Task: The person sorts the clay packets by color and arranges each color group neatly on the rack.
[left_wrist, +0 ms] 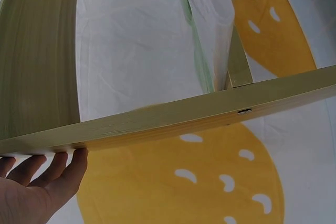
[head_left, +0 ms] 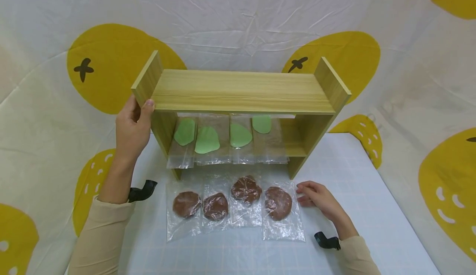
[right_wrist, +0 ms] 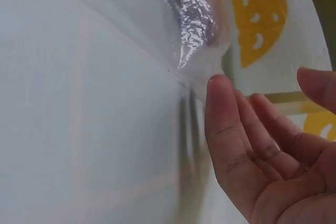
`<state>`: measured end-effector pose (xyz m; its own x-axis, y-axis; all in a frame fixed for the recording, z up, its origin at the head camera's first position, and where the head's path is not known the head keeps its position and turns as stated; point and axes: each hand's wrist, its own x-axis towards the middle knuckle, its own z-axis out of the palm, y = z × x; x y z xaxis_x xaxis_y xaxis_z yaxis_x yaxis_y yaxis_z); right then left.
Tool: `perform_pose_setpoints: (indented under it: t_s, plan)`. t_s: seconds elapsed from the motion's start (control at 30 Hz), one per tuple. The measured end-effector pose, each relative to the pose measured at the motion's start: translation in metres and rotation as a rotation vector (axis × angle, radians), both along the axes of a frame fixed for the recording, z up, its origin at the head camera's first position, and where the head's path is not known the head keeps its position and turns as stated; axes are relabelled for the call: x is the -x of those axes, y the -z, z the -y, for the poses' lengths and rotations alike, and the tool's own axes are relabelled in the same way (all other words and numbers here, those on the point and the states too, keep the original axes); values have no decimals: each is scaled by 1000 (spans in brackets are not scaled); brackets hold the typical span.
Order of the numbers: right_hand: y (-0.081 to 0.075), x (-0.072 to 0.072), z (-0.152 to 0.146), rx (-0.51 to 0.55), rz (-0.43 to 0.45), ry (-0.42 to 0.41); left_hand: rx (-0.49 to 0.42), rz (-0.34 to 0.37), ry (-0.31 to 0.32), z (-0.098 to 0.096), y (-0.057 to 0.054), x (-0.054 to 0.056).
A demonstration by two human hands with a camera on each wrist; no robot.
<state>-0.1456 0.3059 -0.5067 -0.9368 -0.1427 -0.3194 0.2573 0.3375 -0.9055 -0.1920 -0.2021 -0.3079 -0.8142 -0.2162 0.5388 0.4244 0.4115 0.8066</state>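
Pale checked tabletop (head_left: 223, 256) up front, with four bags of brown stuff (head_left: 279, 202) lying in a row; right hand (head_left: 317, 198) loose, thumb apart, by the rightmost one's edge (touching? can't tell). Behind them, four green-patched bags (head_left: 207, 141) overhang the wooden rack's (head_left: 241, 91) lower board (head_left: 296, 149). Left hand (head_left: 134, 128) grips its left side panel (head_left: 148, 79); a careless tug could probably slide those off.
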Motion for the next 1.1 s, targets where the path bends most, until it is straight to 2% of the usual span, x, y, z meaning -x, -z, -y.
perform_pose_setpoints:
  t_s: [0.2, 0.47, 0.6, 0.83, 0.97, 1.1]
  plan:
    - [8, -2, -1, -37, 32, 56, -1, -9, -9, 0, 0, 0]
    - [16, -2, 4, -28, 18, 80, 1, -16, -12, 0, 0, 0]
    - [20, 0, 8, -77, 7, 99, -3, -16, -4, 0, 1, 0]
    - [20, 1, 17, -144, -20, 75, 2, -6, -6, -1, 1, 0]
    - [17, 0, 19, -96, -37, 53, 6, -4, -7, -1, 0, 1]
    - [10, -2, 20, 6, -17, 32, 6, -11, -11, -1, 0, 1]
